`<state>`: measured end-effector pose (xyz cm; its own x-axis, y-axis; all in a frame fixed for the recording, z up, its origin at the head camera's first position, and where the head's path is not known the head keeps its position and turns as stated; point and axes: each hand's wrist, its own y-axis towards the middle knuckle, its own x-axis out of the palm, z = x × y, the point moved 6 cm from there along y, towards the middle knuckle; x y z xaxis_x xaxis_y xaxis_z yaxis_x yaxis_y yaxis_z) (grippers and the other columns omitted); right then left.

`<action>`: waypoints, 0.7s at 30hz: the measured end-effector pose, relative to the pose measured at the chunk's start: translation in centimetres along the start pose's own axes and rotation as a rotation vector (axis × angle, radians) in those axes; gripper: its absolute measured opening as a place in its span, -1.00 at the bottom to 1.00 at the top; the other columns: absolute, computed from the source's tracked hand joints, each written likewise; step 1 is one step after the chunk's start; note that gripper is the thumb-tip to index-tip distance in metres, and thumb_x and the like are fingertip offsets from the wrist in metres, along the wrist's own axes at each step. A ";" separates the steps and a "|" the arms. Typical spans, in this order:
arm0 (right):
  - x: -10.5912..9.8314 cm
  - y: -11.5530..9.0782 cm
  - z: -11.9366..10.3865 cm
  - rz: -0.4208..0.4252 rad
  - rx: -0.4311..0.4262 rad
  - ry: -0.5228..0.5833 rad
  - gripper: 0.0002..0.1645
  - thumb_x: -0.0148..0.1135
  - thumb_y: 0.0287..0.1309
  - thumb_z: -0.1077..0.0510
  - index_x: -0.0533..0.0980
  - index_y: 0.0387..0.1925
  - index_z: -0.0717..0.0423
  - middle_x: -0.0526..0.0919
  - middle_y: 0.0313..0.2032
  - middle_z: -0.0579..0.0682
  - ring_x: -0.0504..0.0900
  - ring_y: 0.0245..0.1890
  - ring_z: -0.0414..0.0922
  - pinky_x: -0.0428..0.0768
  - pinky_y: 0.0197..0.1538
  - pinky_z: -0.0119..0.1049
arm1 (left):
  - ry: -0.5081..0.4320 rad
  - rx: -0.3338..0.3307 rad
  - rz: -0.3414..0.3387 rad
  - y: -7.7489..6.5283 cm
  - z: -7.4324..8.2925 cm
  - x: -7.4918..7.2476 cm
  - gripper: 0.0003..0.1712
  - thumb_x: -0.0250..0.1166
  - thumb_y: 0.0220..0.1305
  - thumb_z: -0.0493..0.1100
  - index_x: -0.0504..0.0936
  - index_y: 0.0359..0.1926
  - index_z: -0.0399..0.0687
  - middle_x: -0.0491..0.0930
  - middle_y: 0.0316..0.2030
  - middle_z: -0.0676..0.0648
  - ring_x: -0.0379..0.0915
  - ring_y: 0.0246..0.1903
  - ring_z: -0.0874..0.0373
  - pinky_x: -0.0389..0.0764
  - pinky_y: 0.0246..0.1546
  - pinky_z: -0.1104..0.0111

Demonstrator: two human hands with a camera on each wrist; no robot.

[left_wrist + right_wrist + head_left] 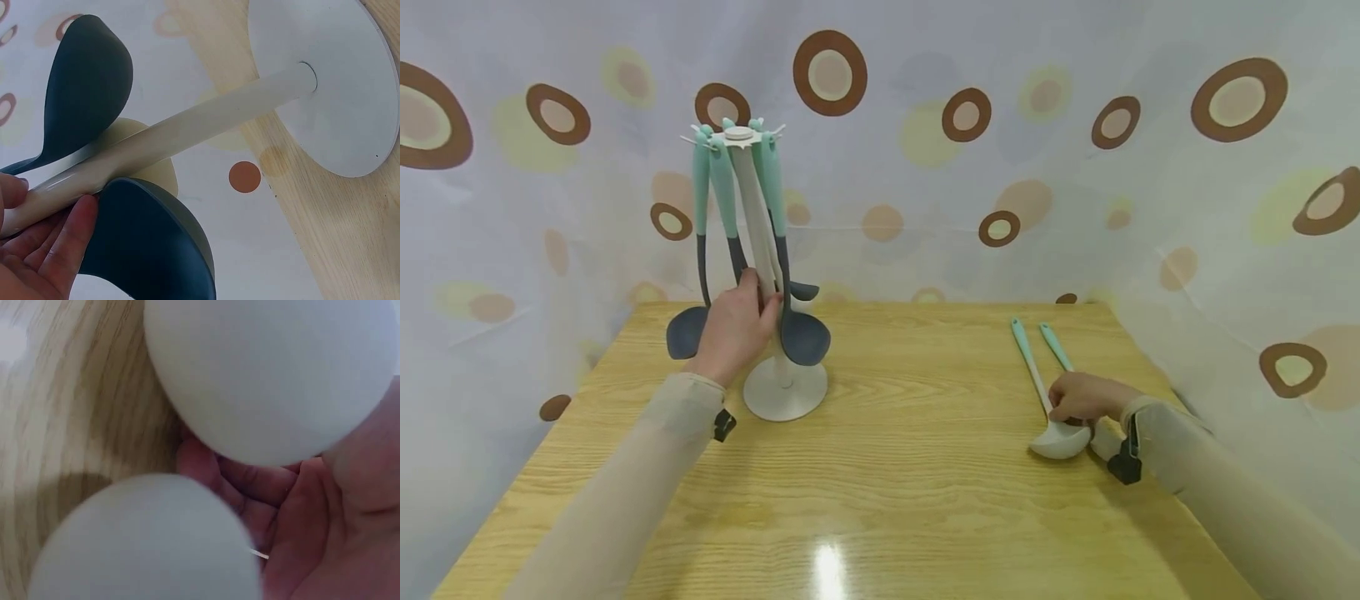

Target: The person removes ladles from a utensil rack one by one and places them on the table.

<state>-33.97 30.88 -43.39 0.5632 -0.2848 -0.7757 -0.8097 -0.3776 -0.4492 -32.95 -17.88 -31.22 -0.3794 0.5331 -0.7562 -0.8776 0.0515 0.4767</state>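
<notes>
My left hand grips the white pole of an upright utensil stand, among the hanging tools. Teal-handled utensils with dark bowls hang from its top, including a dark ladle to the right of the hand. On the table's right side, my right hand has its fingers curled at the neck of a white ladle with a teal handle end. A second white ladle lies beside it, partly under the hand. Both white bowls show large in the right wrist view, hiding part of the fingers.
The stand's round white base rests on the wooden table, left of the middle. A patterned curtain with brown rings hangs behind the table and at both sides. Light glares off the tabletop near its front.
</notes>
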 end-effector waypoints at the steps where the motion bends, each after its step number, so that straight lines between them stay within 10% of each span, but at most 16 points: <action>1: 0.1 0.0 0.1 -0.009 0.000 0.025 -0.81 0.23 0.27 0.22 0.49 -0.48 0.14 0.39 -0.62 -0.11 0.31 -0.61 -0.21 0.37 -0.51 -0.33 | 0.000 0.000 0.000 0.0 0.0 0.0 -0.70 0.10 0.51 -0.04 0.37 -0.09 -0.24 0.49 -0.52 -0.17 0.46 -0.60 -0.03 0.42 -0.57 0.22; 21: -1.3 -0.7 -1.6 0.091 0.001 -0.143 -0.76 0.24 0.29 0.09 0.66 -0.32 0.20 0.68 -0.50 -0.03 0.60 -0.53 -0.13 0.55 -0.43 -0.23 | 0.010 -0.004 -0.008 0.1 -0.1 0.0 -0.70 0.08 0.52 -0.02 0.36 -0.11 -0.22 0.48 -0.54 -0.15 0.45 -0.61 -0.01 0.43 -0.56 0.23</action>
<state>-33.89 30.11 -41.40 0.4581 -0.1899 -0.8684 -0.8566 -0.3552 -0.3742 -33.03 -18.01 -31.22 -0.3753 0.5246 -0.7642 -0.8816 0.0526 0.4691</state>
